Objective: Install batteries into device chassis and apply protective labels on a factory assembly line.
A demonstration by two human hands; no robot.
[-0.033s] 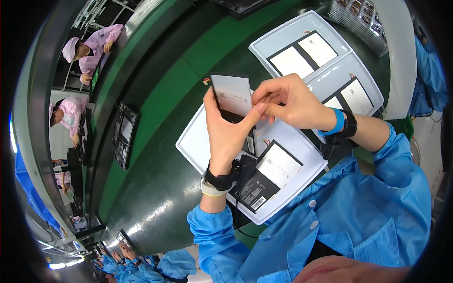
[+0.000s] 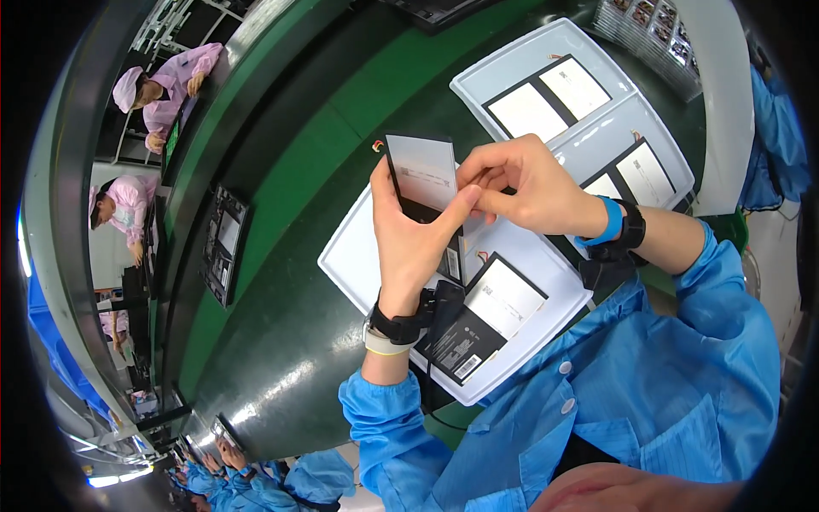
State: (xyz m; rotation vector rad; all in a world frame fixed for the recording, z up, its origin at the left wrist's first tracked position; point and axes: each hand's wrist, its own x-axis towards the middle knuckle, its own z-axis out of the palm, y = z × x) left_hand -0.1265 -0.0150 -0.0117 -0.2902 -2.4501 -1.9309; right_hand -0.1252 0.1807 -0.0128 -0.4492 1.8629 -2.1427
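My left hand (image 2: 412,243) is closed around a flat battery pack (image 2: 424,171) and holds it tilted up above a white tray (image 2: 345,247). The pack has a silver upper face, a black lower part and a small wire connector at its top left. At its right edge my right hand (image 2: 533,188) is closed in a pinch, its thumb meeting the left thumb tip. What those fingers pinch is too small to make out. Another battery pack (image 2: 486,316), silver and black with a printed label, lies in the tray below my left wrist.
A second white tray (image 2: 503,64) at the far right holds more battery packs (image 2: 576,90). Clear plastic trays of small parts (image 2: 657,34) stand behind it. An opened laptop chassis (image 2: 224,247) rests on the green conveyor (image 2: 294,171) at left. Co-workers in pink (image 2: 175,90) sit across.
The held battery pack and its connector have shifted very slightly to the right. Both hands stay nearly in place.
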